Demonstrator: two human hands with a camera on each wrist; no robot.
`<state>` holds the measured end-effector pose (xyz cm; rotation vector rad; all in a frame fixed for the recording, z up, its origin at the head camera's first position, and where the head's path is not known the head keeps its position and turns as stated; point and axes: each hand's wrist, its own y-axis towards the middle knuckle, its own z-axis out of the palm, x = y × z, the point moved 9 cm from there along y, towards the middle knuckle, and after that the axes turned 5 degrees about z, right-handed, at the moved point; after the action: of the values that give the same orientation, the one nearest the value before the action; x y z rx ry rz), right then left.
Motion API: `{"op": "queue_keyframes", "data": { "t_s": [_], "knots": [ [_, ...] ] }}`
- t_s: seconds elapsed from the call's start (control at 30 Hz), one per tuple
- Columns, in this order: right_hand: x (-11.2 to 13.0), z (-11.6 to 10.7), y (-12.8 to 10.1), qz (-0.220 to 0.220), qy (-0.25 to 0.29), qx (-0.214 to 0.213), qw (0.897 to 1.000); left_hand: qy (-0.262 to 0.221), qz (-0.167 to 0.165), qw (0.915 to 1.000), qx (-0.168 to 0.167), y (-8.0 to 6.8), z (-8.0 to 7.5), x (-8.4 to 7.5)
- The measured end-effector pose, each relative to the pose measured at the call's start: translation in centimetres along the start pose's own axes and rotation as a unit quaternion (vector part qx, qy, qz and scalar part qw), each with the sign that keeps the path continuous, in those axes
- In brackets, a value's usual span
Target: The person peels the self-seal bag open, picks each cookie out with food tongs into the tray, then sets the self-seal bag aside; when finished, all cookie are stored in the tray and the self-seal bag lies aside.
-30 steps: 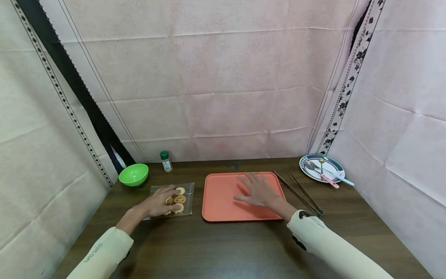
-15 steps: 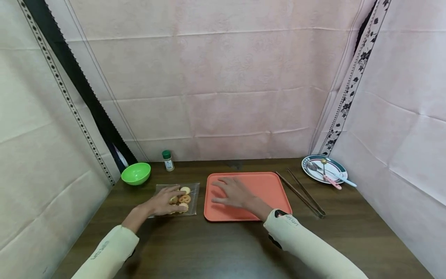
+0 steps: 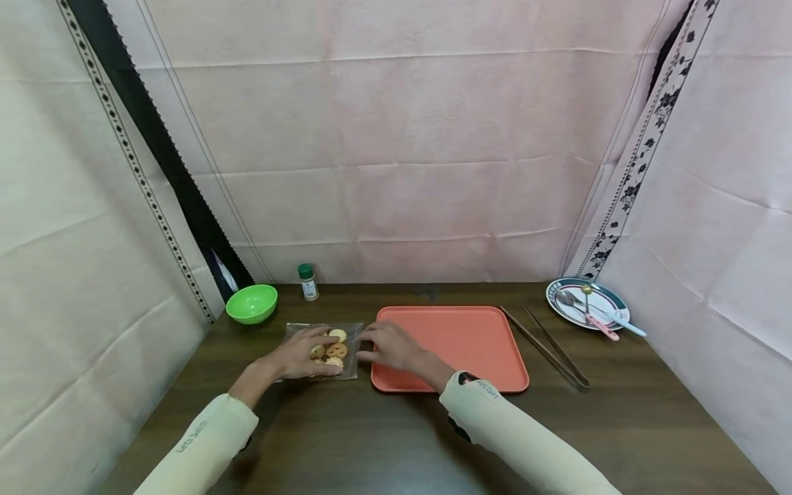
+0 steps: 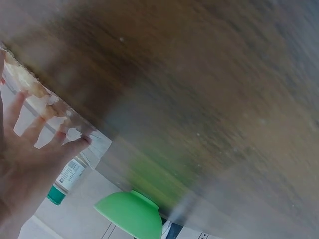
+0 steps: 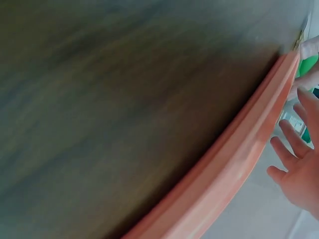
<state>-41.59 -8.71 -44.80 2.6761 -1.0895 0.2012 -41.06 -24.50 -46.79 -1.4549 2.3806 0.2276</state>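
Note:
A clear plastic bag (image 3: 351, 333) of several round cookies (image 3: 337, 350) lies flat on the table. My left hand (image 3: 302, 355) rests over its left part, fingers spread, hiding some cookies; the left wrist view shows the fingertips at the bag (image 4: 102, 145). From the right, my right hand (image 3: 393, 346) reaches across the left rim of a coral-pink tray (image 3: 464, 337), its fingertips at the bag's right edge. In the right wrist view those fingers are apart and loosely extended, beside the tray's rim (image 5: 234, 164), with nothing between them.
Behind the bag stand a green bowl (image 3: 251, 304) and a small green-capped bottle (image 3: 308, 283). Metal tongs (image 3: 553, 350) lie right of the tray. Farther right, a plate (image 3: 559, 313) bears a fork and other cutlery. Cloth walls (image 3: 421, 172) enclose the wooden table (image 3: 371, 440).
My right hand has travelled left from over the tray's right part to the bag's edge. My left hand stays on the bag. The whole view has shifted slightly.

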Motion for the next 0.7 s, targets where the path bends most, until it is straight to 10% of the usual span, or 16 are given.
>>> {"op": "queue_keyframes", "data": {
  "t_s": [0.7],
  "knots": [
    [2.0, 1.3, 1.2, -0.038, -0.010, -0.004, 0.999, 0.001, -0.008, 1.0000, -0.002, 0.2, -0.1, 0.2]
  ]
}}
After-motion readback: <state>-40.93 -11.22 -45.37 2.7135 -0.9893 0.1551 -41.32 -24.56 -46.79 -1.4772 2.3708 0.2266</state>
